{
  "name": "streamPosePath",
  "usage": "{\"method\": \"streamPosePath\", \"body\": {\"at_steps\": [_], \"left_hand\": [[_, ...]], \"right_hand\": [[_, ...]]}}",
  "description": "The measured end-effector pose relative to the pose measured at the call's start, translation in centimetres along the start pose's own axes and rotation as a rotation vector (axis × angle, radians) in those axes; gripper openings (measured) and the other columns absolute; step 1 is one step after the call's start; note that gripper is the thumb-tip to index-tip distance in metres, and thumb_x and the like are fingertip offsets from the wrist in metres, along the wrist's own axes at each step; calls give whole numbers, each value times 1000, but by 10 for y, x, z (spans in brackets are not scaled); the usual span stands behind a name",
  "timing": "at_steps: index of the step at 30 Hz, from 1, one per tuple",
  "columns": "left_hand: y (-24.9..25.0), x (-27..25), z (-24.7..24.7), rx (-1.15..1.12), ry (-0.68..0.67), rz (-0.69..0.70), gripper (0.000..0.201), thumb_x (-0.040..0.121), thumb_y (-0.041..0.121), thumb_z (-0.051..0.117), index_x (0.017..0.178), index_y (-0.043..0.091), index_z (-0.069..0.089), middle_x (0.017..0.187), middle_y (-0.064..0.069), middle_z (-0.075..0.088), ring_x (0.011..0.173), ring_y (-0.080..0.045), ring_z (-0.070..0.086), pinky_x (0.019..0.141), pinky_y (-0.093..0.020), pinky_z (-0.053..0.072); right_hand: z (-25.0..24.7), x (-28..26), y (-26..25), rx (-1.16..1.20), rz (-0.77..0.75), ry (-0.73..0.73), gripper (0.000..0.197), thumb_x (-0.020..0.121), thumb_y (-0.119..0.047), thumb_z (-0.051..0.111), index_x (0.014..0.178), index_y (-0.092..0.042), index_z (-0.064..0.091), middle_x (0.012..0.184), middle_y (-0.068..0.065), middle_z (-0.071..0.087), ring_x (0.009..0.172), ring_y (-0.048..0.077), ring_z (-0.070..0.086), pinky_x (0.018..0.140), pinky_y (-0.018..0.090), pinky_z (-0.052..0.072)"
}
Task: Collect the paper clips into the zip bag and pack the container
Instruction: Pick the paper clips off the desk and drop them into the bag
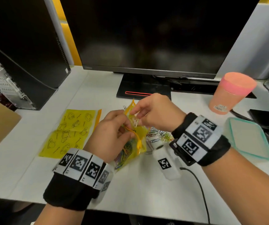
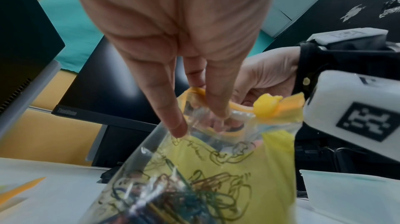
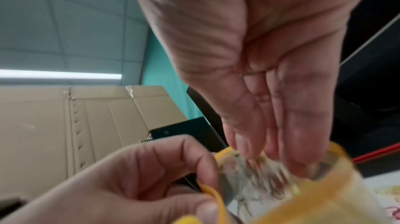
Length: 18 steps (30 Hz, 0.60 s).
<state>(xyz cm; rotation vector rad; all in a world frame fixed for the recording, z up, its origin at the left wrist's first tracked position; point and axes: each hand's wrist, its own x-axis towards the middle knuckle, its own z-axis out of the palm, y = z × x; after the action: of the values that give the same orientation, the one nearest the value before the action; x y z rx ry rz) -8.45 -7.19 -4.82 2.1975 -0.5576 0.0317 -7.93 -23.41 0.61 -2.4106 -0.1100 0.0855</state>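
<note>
Left hand (image 1: 112,133) grip pinches bag (image 1: 133,148) rim, holds mouth wide. Right hand (image 1: 155,111) grip pinches clips (image 1: 136,121) inside mouth: push deep, then let go.

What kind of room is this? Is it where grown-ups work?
Probably an office desk. A big dark computer monitor stands on a white desk, a black computer tower sits beside it, and loose paper clips lie on the desk.
</note>
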Motion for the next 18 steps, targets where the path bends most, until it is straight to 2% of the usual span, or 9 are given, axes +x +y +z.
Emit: {"method": "streamPosePath", "body": {"at_steps": [3, 5, 6, 8, 10, 11, 13, 15, 18], "left_hand": [[1, -1, -6, -7, 8, 3, 28, 76, 12, 73, 71, 33, 54, 115, 14, 44, 78, -14, 66, 77, -27, 54], [0, -1, -8, -6, 13, 11, 33, 76, 11, 73, 70, 36, 52, 115, 14, 45, 78, -13, 66, 74, -20, 52], [0, -2, -8, -8, 12, 14, 34, 76, 11, 73, 70, 36, 51, 114, 15, 45, 77, -12, 66, 71, -15, 51], [-1, -2, -8, -13, 9, 21, 32, 75, 11, 73, 70, 35, 52, 112, 15, 47, 76, -9, 66, 67, -11, 48], [-2, -2, -8, -16, 9, 29, 31, 75, 11, 74, 70, 33, 53, 111, 15, 48, 75, -7, 65, 69, -10, 47], [-2, -2, -7, -21, 7, 32, 30, 75, 11, 74, 70, 33, 54, 111, 16, 48, 75, -6, 65, 69, -9, 47], [-1, -1, -5, -29, 1, 32, 30, 74, 11, 74, 70, 32, 54, 107, 20, 48, 76, -6, 65, 70, -9, 48], [0, 0, -4, -36, -9, 27, 26, 74, 10, 74, 71, 29, 56, 104, 27, 45, 76, -7, 65, 69, -8, 48], [0, 1, -5, -51, -10, 25, 22, 74, 10, 74, 73, 25, 59, 104, 27, 45, 72, -7, 64, 65, -5, 46]], "right_hand": [[-12, 0, 11, 37, 44, 77, 33, 74, 5, 65, 96, -19, 72, 87, 7, 70, 71, 23, 66, 66, 33, 59], [-24, -6, 29, -34, 132, 49, 39, 72, -5, 74, 106, -21, 65, 95, 7, 67, 77, 27, 65, 67, 33, 58], [-26, -12, 41, -176, 195, -35, 54, 69, -15, 80, 118, -21, 58, 106, 7, 64, 85, 25, 62, 71, 30, 53], [-19, -28, 66, -449, 336, -266, 92, 63, -33, 84, 140, -20, 36, 129, 8, 54, 110, 24, 54, 86, 25, 44], [-5, -38, 83, -527, 404, -368, 110, 59, -39, 85, 146, -18, 22, 138, 10, 43, 125, 27, 46, 100, 29, 42], [2, -39, 89, -532, 408, -353, 109, 58, -40, 84, 146, -18, 23, 137, 11, 41, 125, 28, 46, 102, 31, 42], [11, -32, 91, -520, 360, -284, 96, 60, -37, 83, 141, -20, 34, 129, 13, 44, 117, 30, 50, 98, 30, 45], [16, -22, 85, -513, 294, -240, 78, 66, -29, 80, 136, -22, 45, 124, 14, 48, 113, 30, 53, 91, 28, 45], [21, -9, 78, -525, 206, -194, 55, 74, -13, 72, 127, -18, 58, 121, 14, 58, 113, 29, 54, 86, 26, 44]]}}
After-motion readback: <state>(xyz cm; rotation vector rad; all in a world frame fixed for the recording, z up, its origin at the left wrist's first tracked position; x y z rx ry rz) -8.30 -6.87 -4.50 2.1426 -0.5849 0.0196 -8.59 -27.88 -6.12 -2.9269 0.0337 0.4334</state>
